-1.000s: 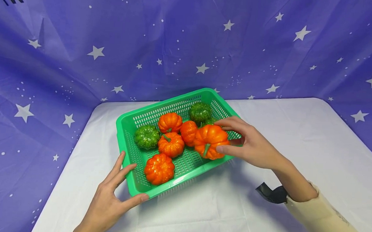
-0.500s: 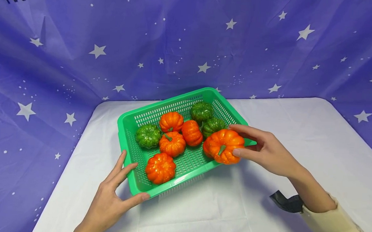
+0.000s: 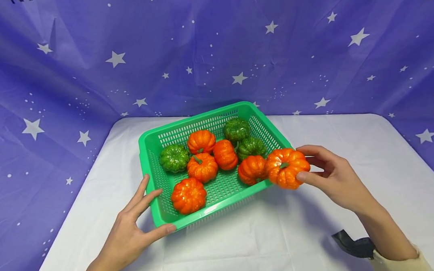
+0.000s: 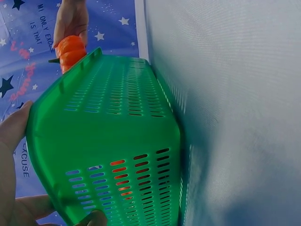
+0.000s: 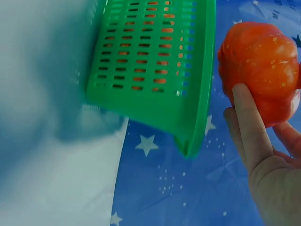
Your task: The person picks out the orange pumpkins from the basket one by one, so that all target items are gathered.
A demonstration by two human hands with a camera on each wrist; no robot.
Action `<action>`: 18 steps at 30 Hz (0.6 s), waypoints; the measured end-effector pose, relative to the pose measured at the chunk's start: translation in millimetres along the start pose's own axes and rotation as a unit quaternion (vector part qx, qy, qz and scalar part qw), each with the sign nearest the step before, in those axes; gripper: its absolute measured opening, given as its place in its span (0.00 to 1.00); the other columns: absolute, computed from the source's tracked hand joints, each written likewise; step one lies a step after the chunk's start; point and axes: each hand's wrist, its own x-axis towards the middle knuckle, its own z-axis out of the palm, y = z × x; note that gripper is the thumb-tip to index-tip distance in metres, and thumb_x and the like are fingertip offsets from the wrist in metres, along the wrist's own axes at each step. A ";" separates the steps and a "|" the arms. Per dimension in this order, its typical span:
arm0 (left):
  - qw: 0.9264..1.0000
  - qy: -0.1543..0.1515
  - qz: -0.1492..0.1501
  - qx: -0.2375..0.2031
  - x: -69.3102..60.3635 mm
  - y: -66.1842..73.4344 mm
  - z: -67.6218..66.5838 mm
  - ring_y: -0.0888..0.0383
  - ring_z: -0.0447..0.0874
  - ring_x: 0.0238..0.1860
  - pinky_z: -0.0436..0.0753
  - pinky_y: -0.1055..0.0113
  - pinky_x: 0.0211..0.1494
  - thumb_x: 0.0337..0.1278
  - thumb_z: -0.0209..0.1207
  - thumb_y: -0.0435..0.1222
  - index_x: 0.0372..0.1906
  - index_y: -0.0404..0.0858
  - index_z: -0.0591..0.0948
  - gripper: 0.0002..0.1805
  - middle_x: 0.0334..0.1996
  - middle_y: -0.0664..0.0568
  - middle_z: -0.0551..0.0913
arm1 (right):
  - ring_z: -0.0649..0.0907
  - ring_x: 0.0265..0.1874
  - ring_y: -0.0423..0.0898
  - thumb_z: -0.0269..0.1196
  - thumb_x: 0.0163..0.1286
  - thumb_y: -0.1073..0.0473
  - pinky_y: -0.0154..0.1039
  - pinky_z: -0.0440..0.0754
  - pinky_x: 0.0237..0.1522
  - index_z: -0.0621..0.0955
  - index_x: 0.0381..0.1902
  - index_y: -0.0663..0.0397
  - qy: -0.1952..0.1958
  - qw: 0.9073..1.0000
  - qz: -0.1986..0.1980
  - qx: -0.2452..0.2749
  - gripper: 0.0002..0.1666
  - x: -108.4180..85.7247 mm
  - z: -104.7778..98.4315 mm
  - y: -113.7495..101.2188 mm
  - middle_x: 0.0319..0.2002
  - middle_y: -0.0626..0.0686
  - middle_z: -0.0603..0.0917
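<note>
An orange pumpkin (image 3: 287, 168) is pinched between the thumb and fingers of the right hand (image 3: 340, 179), at the near right corner of the green basket (image 3: 213, 210). The right wrist view shows the same pumpkin (image 5: 258, 70) beside the basket's rim, with the fingers (image 5: 249, 117) against it. At the basket's left end the left hand (image 3: 127, 228) grips the rim, thumb on the near corner and fingers at the side. Inside the basket lie several orange pumpkins (image 3: 188, 195) and green pumpkins (image 3: 174, 158).
A white cloth (image 3: 234, 249) covers the table. Behind it hangs a purple backdrop with stars (image 3: 192, 37). A black strap (image 3: 354, 243) sticks out at the right wrist, beside a cream sleeve (image 3: 407, 269).
The right hand has moved right with its pumpkin, from over the basket to its right corner, uncovering a green and an orange pumpkin. The left hand stays on the rim.
</note>
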 end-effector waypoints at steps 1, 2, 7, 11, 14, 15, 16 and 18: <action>1.000 0.000 0.000 0.000 -0.1 -0.1 -0.1 0.41 0.63 0.70 0.68 0.39 0.59 0.41 0.78 0.45 0.65 0.39 0.76 0.42 0.78 0.55 0.49 | 0.83 0.49 0.46 0.65 0.62 0.78 0.36 0.85 0.38 0.75 0.60 0.63 0.007 1.000 0.004 0.003 0.28 -1.7 -1.9 0.9 0.53 0.57 0.80; 1.000 -0.001 -0.001 0.000 -0.2 -0.1 -0.2 0.41 0.63 0.70 0.68 0.39 0.59 0.41 0.78 0.45 0.65 0.39 0.75 0.42 0.78 0.55 0.49 | 0.83 0.49 0.46 0.65 0.61 0.78 0.36 0.85 0.39 0.75 0.59 0.63 0.014 1.000 0.010 0.003 0.28 -3.4 -3.7 1.6 0.53 0.57 0.79; 1.000 -0.003 -0.003 0.003 -0.4 -0.1 -0.1 0.42 0.63 0.70 0.68 0.40 0.60 0.42 0.78 0.46 0.66 0.40 0.75 0.42 0.78 0.55 0.49 | 0.82 0.51 0.45 0.65 0.61 0.78 0.35 0.85 0.40 0.74 0.58 0.64 0.052 0.997 0.048 0.031 0.27 -11.6 -12.3 4.4 0.55 0.58 0.77; 1.000 -0.001 -0.002 0.012 -0.5 -0.2 -0.2 0.44 0.64 0.70 0.68 0.55 0.64 0.42 0.78 0.46 0.66 0.41 0.75 0.42 0.78 0.56 0.50 | 0.79 0.56 0.44 0.63 0.61 0.80 0.31 0.82 0.46 0.73 0.56 0.67 0.088 0.993 0.046 0.063 0.25 -15.1 -18.8 8.7 0.59 0.57 0.76; 1.000 0.000 -0.001 0.016 -0.6 -0.4 -0.4 0.44 0.64 0.70 0.65 0.69 0.64 0.42 0.78 0.46 0.66 0.41 0.75 0.42 0.78 0.56 0.50 | 0.78 0.57 0.44 0.62 0.61 0.82 0.29 0.80 0.49 0.72 0.54 0.68 0.107 0.989 0.037 0.096 0.24 -16.5 -23.6 13.2 0.60 0.55 0.78; 1.000 0.001 0.000 0.015 -0.7 -0.4 -0.4 0.44 0.64 0.70 0.64 0.72 0.64 0.42 0.78 0.46 0.66 0.41 0.75 0.42 0.78 0.56 0.50 | 0.78 0.57 0.43 0.61 0.61 0.82 0.29 0.79 0.49 0.72 0.54 0.68 0.113 0.987 0.036 0.109 0.23 -17.0 -25.0 14.8 0.59 0.55 0.79; 1.000 0.001 0.000 0.015 -0.7 -0.3 -0.5 0.44 0.64 0.70 0.63 0.73 0.63 0.42 0.78 0.46 0.66 0.41 0.75 0.42 0.78 0.56 0.50 | 0.78 0.56 0.43 0.61 0.61 0.83 0.28 0.79 0.49 0.72 0.53 0.67 0.117 0.985 0.037 0.117 0.23 -17.6 -26.5 16.5 0.58 0.54 0.80; 1.000 0.001 0.001 0.013 -0.8 -0.2 -0.5 0.44 0.64 0.70 0.62 0.76 0.63 0.42 0.78 0.45 0.66 0.41 0.76 0.42 0.78 0.56 0.50 | 0.79 0.54 0.43 0.60 0.62 0.83 0.28 0.81 0.46 0.71 0.54 0.66 0.125 0.982 0.045 0.137 0.24 -19.0 -29.3 20.1 0.55 0.53 0.81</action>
